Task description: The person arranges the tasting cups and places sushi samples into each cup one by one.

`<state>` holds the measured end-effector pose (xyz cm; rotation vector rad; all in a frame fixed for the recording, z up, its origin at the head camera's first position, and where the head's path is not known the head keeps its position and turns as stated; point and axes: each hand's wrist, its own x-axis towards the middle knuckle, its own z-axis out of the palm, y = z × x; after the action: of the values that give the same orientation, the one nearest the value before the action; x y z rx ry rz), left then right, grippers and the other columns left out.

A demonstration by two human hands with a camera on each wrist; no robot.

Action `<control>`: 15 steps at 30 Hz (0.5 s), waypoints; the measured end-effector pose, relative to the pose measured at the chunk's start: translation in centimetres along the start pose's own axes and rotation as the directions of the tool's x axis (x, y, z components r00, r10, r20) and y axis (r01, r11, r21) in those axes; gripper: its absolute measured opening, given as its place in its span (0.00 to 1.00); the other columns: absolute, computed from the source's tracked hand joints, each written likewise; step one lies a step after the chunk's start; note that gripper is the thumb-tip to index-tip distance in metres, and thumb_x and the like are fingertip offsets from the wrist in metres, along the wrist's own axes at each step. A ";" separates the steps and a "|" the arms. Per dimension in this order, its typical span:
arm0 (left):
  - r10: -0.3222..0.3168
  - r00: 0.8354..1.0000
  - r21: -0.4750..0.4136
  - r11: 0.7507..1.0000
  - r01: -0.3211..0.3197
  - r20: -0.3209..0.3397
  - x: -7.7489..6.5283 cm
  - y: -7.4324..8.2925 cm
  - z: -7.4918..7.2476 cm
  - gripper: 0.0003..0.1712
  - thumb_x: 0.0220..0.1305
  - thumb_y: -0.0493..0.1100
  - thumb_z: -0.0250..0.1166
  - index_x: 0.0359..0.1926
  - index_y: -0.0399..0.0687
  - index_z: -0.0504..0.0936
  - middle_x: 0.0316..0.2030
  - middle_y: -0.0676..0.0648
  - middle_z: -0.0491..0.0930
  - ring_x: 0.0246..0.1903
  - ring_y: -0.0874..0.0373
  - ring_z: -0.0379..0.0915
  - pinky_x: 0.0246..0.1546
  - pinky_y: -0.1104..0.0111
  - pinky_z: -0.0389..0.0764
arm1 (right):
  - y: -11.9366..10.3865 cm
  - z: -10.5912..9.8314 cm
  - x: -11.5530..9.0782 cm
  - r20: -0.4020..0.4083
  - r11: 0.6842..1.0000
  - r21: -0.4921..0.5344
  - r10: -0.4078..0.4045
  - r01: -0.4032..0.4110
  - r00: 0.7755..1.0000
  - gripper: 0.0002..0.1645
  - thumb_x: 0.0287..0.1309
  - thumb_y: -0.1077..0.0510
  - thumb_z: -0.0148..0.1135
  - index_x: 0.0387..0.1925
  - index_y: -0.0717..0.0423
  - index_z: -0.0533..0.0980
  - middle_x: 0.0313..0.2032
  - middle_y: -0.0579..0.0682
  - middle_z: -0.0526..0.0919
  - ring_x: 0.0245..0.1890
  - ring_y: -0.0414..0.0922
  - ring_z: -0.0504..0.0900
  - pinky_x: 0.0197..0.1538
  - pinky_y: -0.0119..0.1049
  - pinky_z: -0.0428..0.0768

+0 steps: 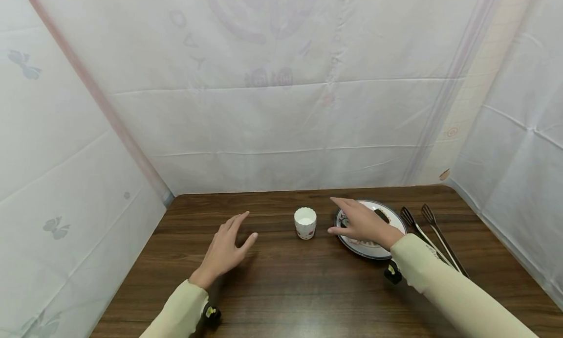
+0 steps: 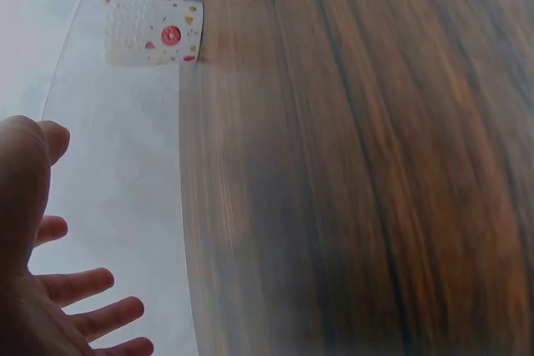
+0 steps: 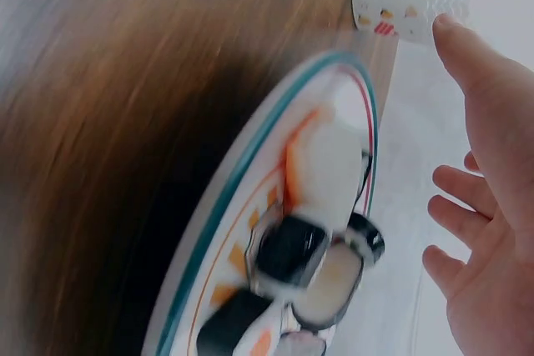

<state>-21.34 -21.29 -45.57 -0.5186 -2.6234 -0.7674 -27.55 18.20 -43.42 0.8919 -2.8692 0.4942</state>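
A white paper cup (image 1: 305, 228) with a scalloped rim and small coloured prints stands upright near the middle of the table. To its left, my left hand (image 1: 224, 247) hovers with spread fingers and holds nothing. My right hand (image 1: 362, 223), also empty with extended fingers, is over the plate (image 1: 371, 255) on the cup's right and hides part of it. In the right wrist view, that round plate with a dark green rim carries several sushi pieces, among them a roll wrapped in black seaweed (image 3: 288, 248) and a white and orange piece (image 3: 321, 168).
Right of the plate lie two long utensils with dark slotted heads, one spatula (image 1: 409, 218) beside another (image 1: 428, 213); my right sleeve covers part of them. The brown wooden table (image 1: 281, 289) meets white patterned sheets (image 1: 272, 167) at the back and sides.
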 end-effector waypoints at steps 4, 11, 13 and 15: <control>0.009 1.000 -0.031 0.999 -0.009 0.007 0.4 0.5 0.4 0.37 0.72 0.55 0.66 0.76 0.48 0.67 0.69 0.37 0.69 0.65 0.34 0.68 0.60 0.36 0.71 | -1.0 0.5 1.0 0.034 0.998 0.053 0.025 -0.027 0.999 0.60 0.60 0.33 0.70 0.80 0.58 0.54 0.71 0.64 0.67 0.68 0.62 0.71 0.64 0.61 0.73; 0.015 0.999 -0.060 0.998 -0.013 0.031 0.9 1.1 1.2 0.35 0.73 0.55 0.64 0.75 0.50 0.68 0.70 0.37 0.69 0.68 0.38 0.66 0.62 0.39 0.71 | -2.5 1.4 2.9 0.082 0.990 0.122 0.056 -0.066 0.995 0.63 0.58 0.32 0.71 0.81 0.54 0.50 0.70 0.64 0.69 0.69 0.61 0.70 0.63 0.61 0.73; 0.030 0.999 -0.067 0.997 -0.028 0.026 1.0 1.3 1.3 0.33 0.73 0.53 0.65 0.74 0.49 0.70 0.69 0.37 0.70 0.67 0.38 0.67 0.61 0.39 0.71 | -2.7 1.7 3.3 0.092 0.987 0.144 0.058 -0.071 0.994 0.64 0.57 0.32 0.72 0.81 0.54 0.50 0.70 0.63 0.70 0.69 0.62 0.69 0.64 0.61 0.73; 0.048 0.999 -0.067 0.997 -0.047 0.016 1.2 1.6 1.4 0.32 0.73 0.51 0.66 0.72 0.47 0.71 0.68 0.37 0.71 0.66 0.38 0.68 0.61 0.40 0.72 | -3.0 2.0 3.6 0.087 0.984 0.170 0.047 -0.061 0.995 0.64 0.57 0.33 0.73 0.81 0.55 0.50 0.68 0.63 0.72 0.68 0.62 0.71 0.63 0.61 0.73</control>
<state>-21.99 -18.95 -45.51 -0.6069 -2.5985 -0.8416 -28.80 13.30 -43.85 0.8805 -2.9684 0.7385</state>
